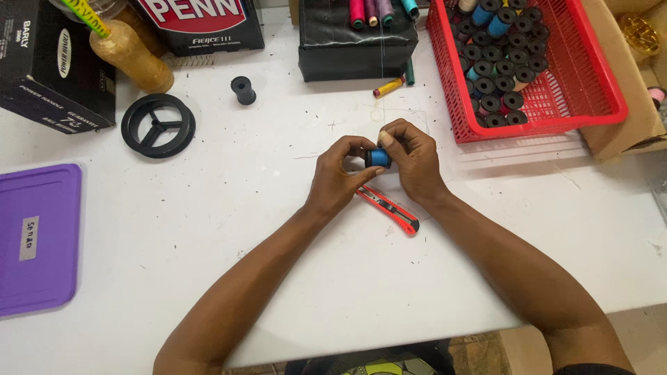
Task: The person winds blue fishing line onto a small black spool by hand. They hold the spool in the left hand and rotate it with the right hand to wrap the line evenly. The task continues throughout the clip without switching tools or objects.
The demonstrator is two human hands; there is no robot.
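Observation:
Both my hands meet over the middle of the white table [208, 229] around a small black spool wound with blue thread [379, 157]. My left hand [338, 173] grips the spool from the left and my right hand [411, 158] pinches it from the right and above. A red and black utility knife [389, 208] lies on the table just below my hands, partly under my left wrist. A thin thread runs from the spool area up toward the black box at the back.
A red basket [577, 83] with several thread spools stands at the back right. An empty black bobbin [243, 89], a large black reel [158, 126], a gold thread cone [132, 55], dark boxes [358, 42] and a purple lid [38, 239] lie left and back.

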